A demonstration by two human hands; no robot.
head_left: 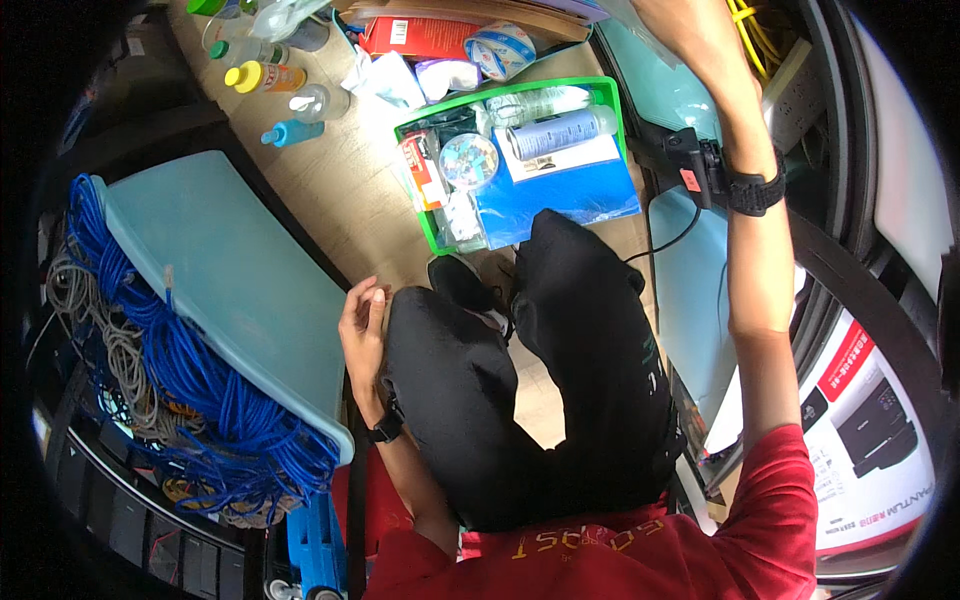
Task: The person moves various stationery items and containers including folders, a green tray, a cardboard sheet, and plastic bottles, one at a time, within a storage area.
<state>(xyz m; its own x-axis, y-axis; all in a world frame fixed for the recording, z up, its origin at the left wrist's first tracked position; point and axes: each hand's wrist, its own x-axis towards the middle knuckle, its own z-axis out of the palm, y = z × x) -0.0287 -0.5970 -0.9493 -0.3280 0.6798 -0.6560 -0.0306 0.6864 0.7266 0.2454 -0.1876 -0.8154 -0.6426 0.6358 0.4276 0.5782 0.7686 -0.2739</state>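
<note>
My left hand hangs beside my left knee, its fingers loosely bent and holding nothing. Stretched far forward at the upper right, my right hand is cut by the picture's edge, so its fingers are out of sight. Something clear, like plastic film, shows beside it; whether I hold it I cannot tell. Before my knees stands a green-rimmed basket. In it are a blue folder, a blue-grey can, a clear bottle, a round tub with a clear lid and a red-and-white box.
Several bottles, one yellow-capped, stand on the floor at the far left. Blue cable coils hang beside a pale blue panel. A tape roll lies behind the basket. At right are a power strip and a printer box.
</note>
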